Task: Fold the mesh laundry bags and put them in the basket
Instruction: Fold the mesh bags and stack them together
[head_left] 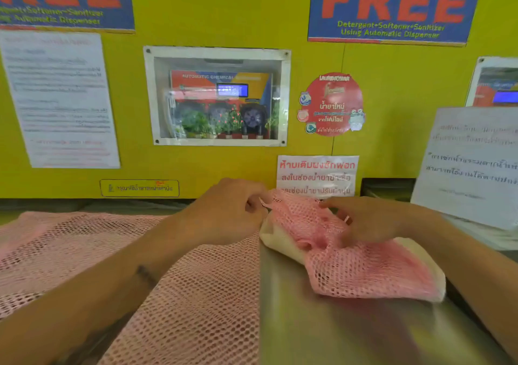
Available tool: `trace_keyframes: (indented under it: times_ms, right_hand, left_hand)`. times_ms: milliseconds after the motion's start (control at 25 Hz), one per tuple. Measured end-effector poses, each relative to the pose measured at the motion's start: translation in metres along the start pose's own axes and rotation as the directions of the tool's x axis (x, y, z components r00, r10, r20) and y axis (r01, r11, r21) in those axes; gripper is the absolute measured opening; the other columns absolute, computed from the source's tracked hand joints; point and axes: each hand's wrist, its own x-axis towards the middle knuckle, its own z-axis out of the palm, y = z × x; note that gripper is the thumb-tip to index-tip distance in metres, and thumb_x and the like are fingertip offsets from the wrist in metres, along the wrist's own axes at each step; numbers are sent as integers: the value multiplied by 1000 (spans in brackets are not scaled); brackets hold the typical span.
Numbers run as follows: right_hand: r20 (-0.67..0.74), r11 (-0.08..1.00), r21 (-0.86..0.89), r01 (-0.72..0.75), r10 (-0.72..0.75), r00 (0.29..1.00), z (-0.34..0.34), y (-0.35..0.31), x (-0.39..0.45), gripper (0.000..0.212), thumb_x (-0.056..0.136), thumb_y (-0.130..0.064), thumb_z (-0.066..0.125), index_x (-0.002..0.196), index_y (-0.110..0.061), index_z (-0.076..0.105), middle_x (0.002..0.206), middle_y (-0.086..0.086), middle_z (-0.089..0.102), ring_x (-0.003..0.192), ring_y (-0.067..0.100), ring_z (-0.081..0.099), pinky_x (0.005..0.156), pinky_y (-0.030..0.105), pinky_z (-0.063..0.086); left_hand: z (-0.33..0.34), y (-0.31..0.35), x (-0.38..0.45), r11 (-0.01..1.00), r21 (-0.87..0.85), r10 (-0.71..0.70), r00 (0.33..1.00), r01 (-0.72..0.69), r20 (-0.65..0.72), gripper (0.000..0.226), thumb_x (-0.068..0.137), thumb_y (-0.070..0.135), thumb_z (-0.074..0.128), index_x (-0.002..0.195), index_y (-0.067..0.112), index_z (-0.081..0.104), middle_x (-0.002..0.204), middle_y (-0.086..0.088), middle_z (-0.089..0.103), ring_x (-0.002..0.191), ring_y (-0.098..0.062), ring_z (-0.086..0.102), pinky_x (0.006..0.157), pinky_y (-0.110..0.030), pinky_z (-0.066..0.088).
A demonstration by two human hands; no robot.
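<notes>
A big pink mesh bag (84, 252) is lying spread out flat on the far left, going under the left arm and reaching out past the left hand (227, 210) on its outer side. This bag is looking flat, with nothing seen inside it.

The left hand is sitting above the big bag, close to the yellow wall (224, 14). Its fingers are curling in and pinching the top corner of a smaller pink mesh bag (364, 266), which is lying just to the inner side of this hand. A small white tag is poking out where the fingers are pinching.

The smaller bag is lying bunched and partly folded on the shiny metal top (322, 331), between the two hands and running down below the right hand (361, 219). It has a cream cloth edge showing under the pink net. Nothing can be seen inside it.

The right hand is resting on top of the smaller bag. Its pointer finger is reaching out straight toward the left hand, and its other fingers are bending down into the net. It is too blurry to tell if they are gripping the net or only pressing on it.

Past the right hand, a white paper sign (471, 165) is standing against the wall
</notes>
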Motion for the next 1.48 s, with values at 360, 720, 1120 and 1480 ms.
trace_keyframes:
  times_ms: [360, 720, 1120, 1480]
  right_hand:
    - [-480, 901, 252, 354, -201, 854, -29, -36, 35, 46, 78, 1, 56, 116, -23, 44, 84, 11, 61, 69, 22, 55, 57, 37, 43]
    - [-126, 844, 417, 337, -313, 941, -11, -57, 45, 48, 87, -28, 66, 132, -31, 48, 123, -3, 57, 102, 15, 58, 85, 33, 47]
    - [-502, 762, 444, 471, -224, 835, -4, -70, 50, 19, 82, -2, 65, 89, -19, 66, 72, -1, 57, 60, 11, 50, 56, 27, 36]
    - [-669, 585, 419, 694, -318, 672, -13, -108, 37, 29, 85, 6, 63, 91, -21, 57, 79, 3, 61, 66, 14, 55, 66, 36, 48]
  left_hand:
    - [37, 15, 9, 968, 240, -117, 973, 68, 198, 63, 91, 44, 56, 149, 36, 32, 151, 8, 42, 135, -16, 41, 111, -36, 36]
    - [-8, -21, -19, 927, 4, -375, 927, 375, 10, 25, 93, 40, 58, 116, 35, 65, 115, 12, 63, 107, -8, 59, 90, -30, 46]
    - [2, -29, -17, 969, -126, -231, 964, 214, -134, 28, 94, 31, 60, 121, 33, 64, 113, 13, 66, 106, -4, 60, 97, -30, 47]
    - [-12, -24, -15, 982, -89, -185, 940, 166, -287, 19, 95, 15, 51, 103, 15, 68, 95, -2, 66, 89, -23, 63, 71, -32, 48]
